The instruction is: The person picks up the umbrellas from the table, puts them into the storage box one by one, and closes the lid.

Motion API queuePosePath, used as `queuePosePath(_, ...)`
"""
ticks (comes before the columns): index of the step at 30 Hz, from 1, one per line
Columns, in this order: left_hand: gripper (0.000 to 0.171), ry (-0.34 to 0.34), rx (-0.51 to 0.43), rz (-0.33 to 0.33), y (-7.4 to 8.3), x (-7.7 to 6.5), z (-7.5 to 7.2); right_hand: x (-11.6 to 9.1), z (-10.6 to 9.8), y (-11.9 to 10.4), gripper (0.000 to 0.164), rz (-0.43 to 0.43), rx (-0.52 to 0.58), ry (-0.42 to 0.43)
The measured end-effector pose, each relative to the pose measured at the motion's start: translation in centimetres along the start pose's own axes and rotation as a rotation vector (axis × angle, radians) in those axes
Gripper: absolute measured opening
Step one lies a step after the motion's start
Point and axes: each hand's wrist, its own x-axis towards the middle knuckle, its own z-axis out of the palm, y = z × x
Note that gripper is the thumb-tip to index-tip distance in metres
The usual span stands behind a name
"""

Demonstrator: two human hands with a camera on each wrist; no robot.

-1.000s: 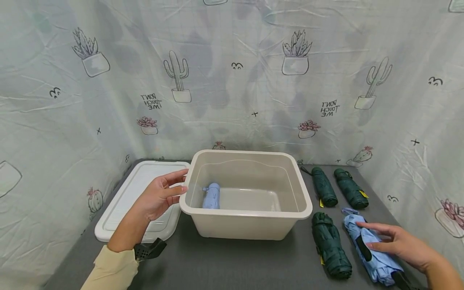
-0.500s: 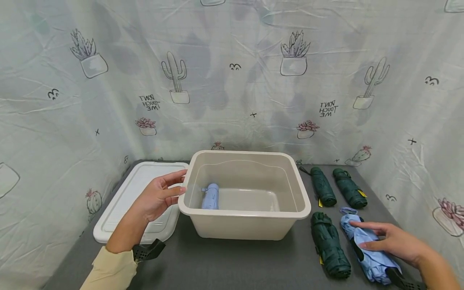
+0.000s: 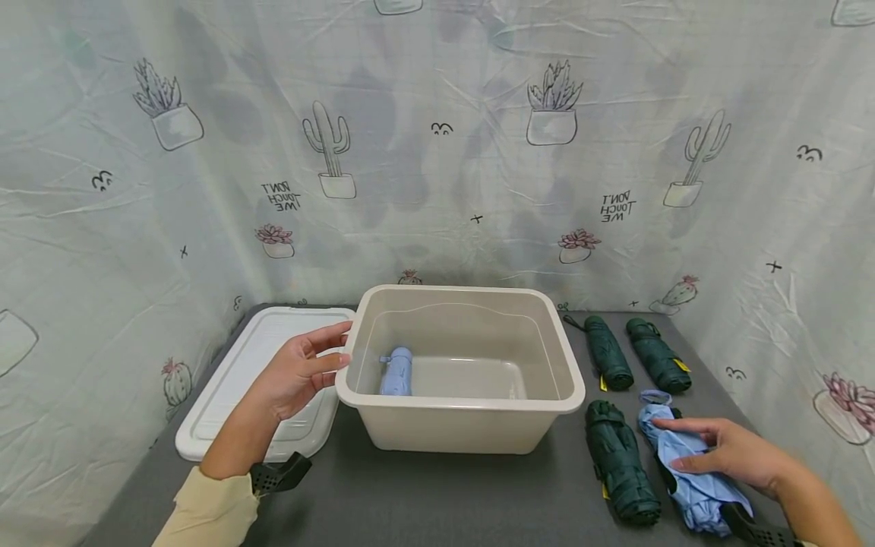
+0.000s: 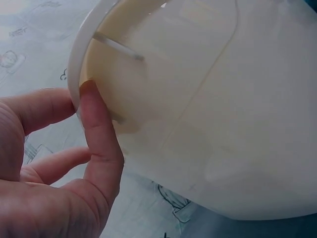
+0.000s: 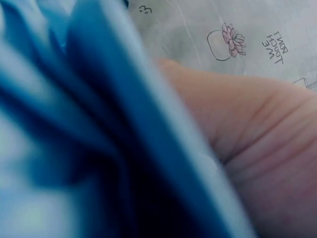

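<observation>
A beige plastic storage bin (image 3: 465, 425) stands mid-table. My left hand (image 3: 304, 372) pinches its left rim between thumb and fingers; the left wrist view shows the rim (image 4: 74, 74) between them. A rolled light-blue umbrella (image 3: 398, 372) lies inside the bin at the left. At the right, my right hand (image 3: 741, 456) holds another blue folding umbrella (image 3: 704, 505), thumb on its near side and index finger across its upper part. Its fabric (image 5: 44, 148) fills much of the right wrist view, blurred. Some right-hand fingers are hidden behind it.
A green folded umbrella (image 3: 622, 463) lies just left of the held one. Two more green umbrellas, a slimmer one (image 3: 608, 353) and a thicker one (image 3: 658, 353), lie behind. The white lid (image 3: 266, 342) rests left of the bin. A printed curtain (image 3: 437, 167) hangs behind the grey table.
The blue umbrella under my right hand has rolled slightly leftward, its black strap turning toward the left side and mostly out of sight. My left hand keeps its place on the bin's rim.
</observation>
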Motion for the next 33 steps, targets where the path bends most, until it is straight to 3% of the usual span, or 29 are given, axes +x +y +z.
queuePosePath(9, 0.065, 0.015, -0.01, 0.017, -0.49, 0.06, 0.1, 0.05, 0.29, -0.17, 0.066, 0.021, 0.068, -0.009)
queuePosePath(18, 0.065, 0.012, -0.011, 0.025, -0.84, 0.06, -0.03, 0.04, 0.43, -0.14, 0.066, 0.012, 0.034, 0.01)
queuePosePath(33, 0.065, -0.011, -0.03, 0.035, -0.83, 0.2, -0.15, 0.05, 0.63, -0.37, 0.069, 0.041, 0.071, 0.021)
